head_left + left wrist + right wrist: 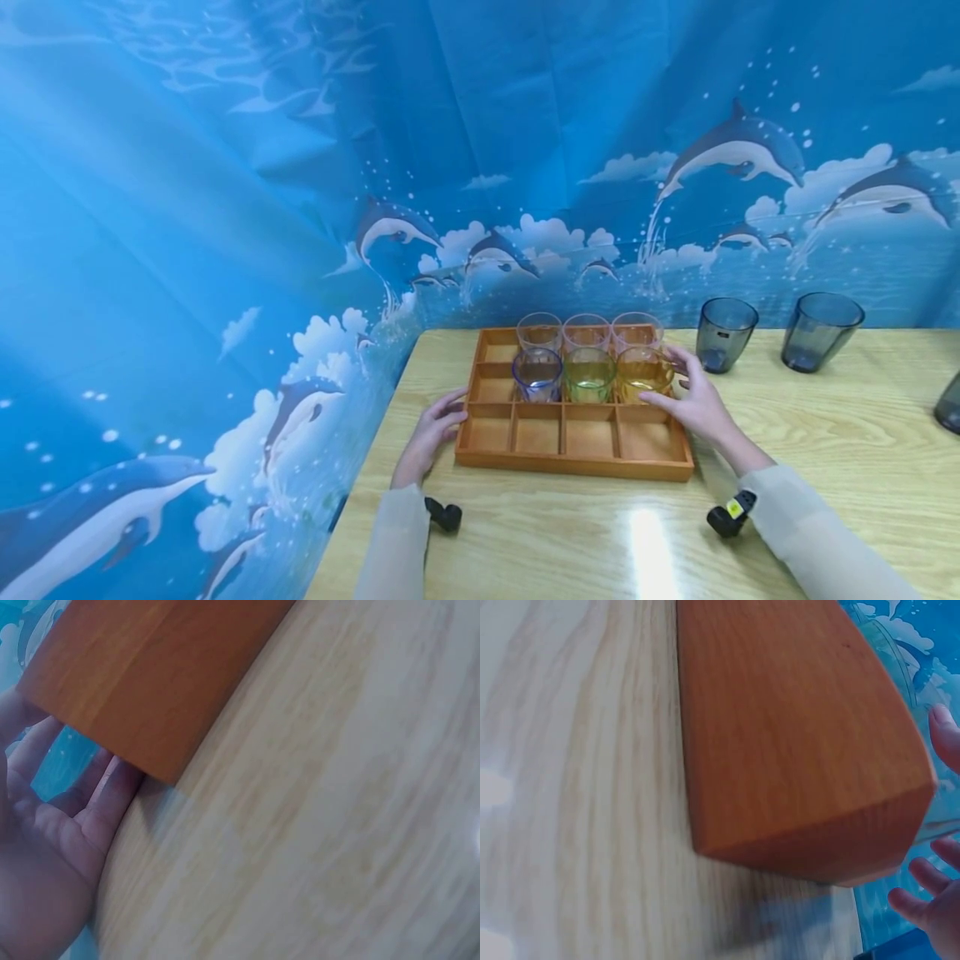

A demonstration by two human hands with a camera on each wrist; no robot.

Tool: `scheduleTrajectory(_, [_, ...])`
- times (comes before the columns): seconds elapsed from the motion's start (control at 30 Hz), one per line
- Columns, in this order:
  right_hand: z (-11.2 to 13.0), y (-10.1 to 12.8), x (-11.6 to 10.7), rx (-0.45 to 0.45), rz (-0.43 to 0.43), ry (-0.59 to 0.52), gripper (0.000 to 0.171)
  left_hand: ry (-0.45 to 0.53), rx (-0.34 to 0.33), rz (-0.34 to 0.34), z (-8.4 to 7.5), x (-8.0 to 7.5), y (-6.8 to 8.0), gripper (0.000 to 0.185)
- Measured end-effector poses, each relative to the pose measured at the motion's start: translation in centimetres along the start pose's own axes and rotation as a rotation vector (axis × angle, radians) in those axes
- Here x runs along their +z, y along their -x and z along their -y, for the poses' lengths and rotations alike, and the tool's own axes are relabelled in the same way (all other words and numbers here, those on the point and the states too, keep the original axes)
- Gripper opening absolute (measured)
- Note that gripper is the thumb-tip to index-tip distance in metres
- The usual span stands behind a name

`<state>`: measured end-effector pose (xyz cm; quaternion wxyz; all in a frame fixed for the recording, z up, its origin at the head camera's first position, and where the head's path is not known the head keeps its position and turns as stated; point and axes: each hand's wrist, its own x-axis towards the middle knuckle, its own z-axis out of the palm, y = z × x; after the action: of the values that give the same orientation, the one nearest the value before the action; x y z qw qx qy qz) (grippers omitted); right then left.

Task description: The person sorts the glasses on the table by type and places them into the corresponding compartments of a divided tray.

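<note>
On the pale wood-grain tabletop [825,433], an orange-brown wooden tray [573,461] with square compartments sits between the person's two hands. Against its left wall rests the left hand [433,429], fingers straight and relaxed along the wood, its grip apart and closed on nothing; the left wrist view shows the palm [52,855] lying open just beside the tray's corner [150,682]. At the tray's right wall is the right hand [693,400], fingers spread and loosely extended, touching the rim near the back right corner; its grip is likewise apart (the right wrist view shows only fingertips [922,896] past the tray's end [795,750], so how firmly they press cannot be told).

Just beside the right hand's fingertips, inside the tray, stands a clear amber-tinted glass tumbler [643,373]. Left of it in the same row are a green-tinted glass tumbler [589,375] and a blue-rimmed glass tumbler [537,375]. Behind these, in the row farthest from the hands, stand three clear glass tumblers [587,331]. The compartments nearest the hands hold nothing.

Beyond the right hand, well apart from the tray, two smoky grey tumblers [726,333] stand upright on the tabletop near the blue dolphin-printed backdrop [225,250]. Another dark tumbler [948,404] shows partly at the right edge.
</note>
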<state>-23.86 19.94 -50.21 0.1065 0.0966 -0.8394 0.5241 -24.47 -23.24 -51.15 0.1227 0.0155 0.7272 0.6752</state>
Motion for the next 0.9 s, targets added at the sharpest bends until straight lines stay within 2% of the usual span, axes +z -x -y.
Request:
scheduleTrajectory(0.27, [-0.3, 0.7, -0.8, 0.005, -0.022, -0.014, 0.090, 0.024, 0.012, -0.002, 0.0, 0.0, 0.1, 0.048])
scheduleTrajectory(0.53, [-0.8, 1.2, -1.9, -0.026, -0.075, -0.037, 0.083, 0.033, 0.015, 0.003, 0.1, 0.0, 0.1, 0.048])
scheduleTrajectory(0.9, [-1.7, 1.2, -3.3, -0.012, -0.220, 0.021, 0.066, 0.020, 0.015, 0.002, 0.0, 0.1, 0.1, 0.049])
